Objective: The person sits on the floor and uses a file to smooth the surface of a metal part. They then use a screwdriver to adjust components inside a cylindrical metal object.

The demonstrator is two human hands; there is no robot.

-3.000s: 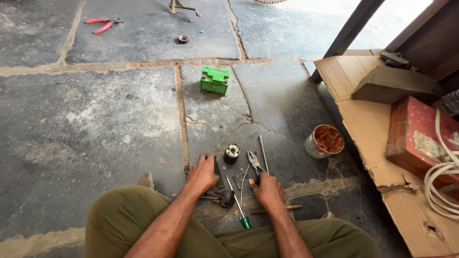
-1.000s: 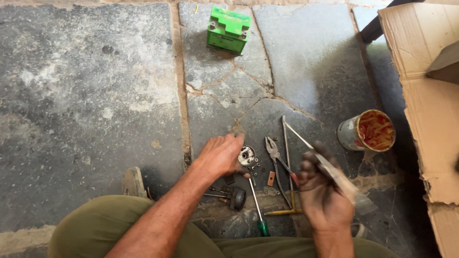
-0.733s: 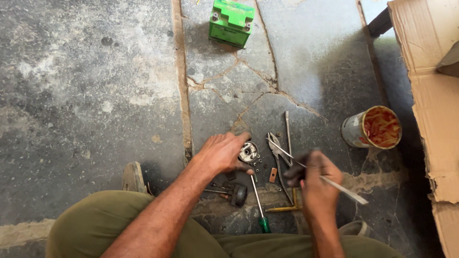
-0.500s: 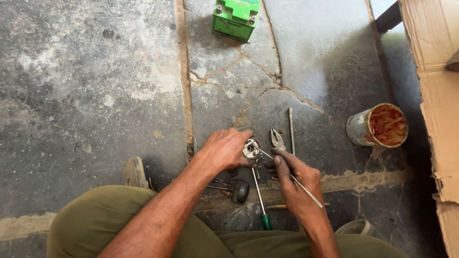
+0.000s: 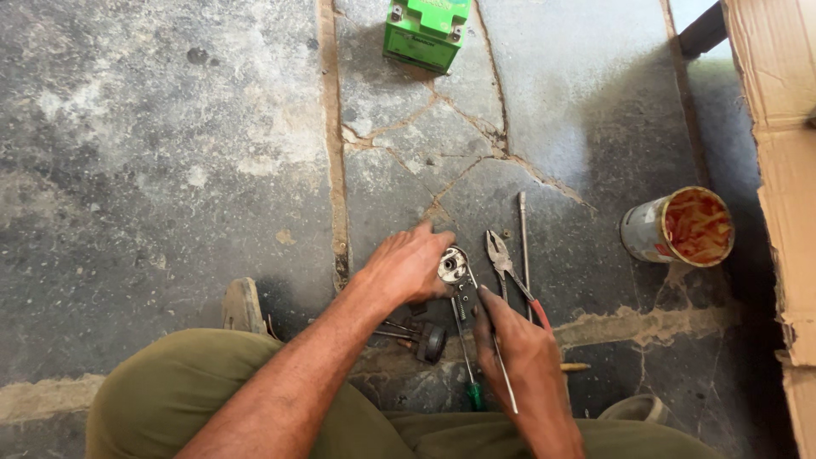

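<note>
Bare forearms without sleeves, left hand (image 5: 406, 270) and right hand (image 5: 525, 364) ungloved and ringless, olive-green cloth trousers (image 5: 170, 399) covering both knees.

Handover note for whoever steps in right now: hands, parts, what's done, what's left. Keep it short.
Left hand: on the floor, fingers around a small round metal part, steadying it.
Right hand: gripping a thin metal rod, its tip at the part.
Around them on the stone floor: pliers, a long rod, a green-handled screwdriver, a black round piece. Green box further out, rusty can to the right.
Done: part held, tool in place.
Left: the work on the part itself; it looks unfinished.
</note>
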